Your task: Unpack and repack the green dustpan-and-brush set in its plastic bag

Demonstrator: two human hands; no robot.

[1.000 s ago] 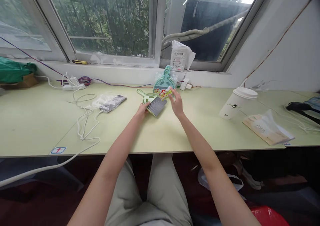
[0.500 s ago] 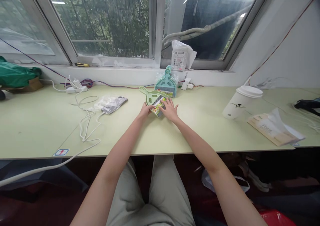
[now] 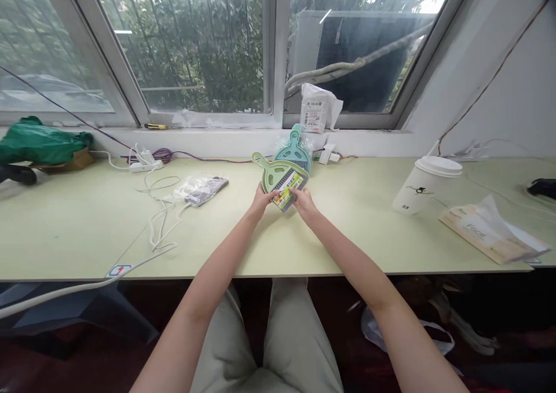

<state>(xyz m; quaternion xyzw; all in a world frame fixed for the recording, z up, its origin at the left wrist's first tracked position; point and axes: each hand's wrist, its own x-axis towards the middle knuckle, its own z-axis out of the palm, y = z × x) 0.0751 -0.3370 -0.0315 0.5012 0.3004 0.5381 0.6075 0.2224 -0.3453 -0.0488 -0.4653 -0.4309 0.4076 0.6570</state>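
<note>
A green mini dustpan and brush set with a yellow printed label is tilted over the table, its handle up and to the left. My left hand grips its lower left edge, thumb over the front. On the label's right side, my right hand has closed, with the thumb pressed on the front and the other fingers partly hidden. Just behind stands a stack of blue-green dustpan sets, partly covered by the green one and with clear plastic around it.
A lidded white paper cup and a tissue pack stand to the right. At left lie a grey packet, white cables and a power strip. A white package rests by the window.
My right hand has gone from lying spread over the label to gripping the set's right side. The view has shifted slightly, and more of the label shows.
</note>
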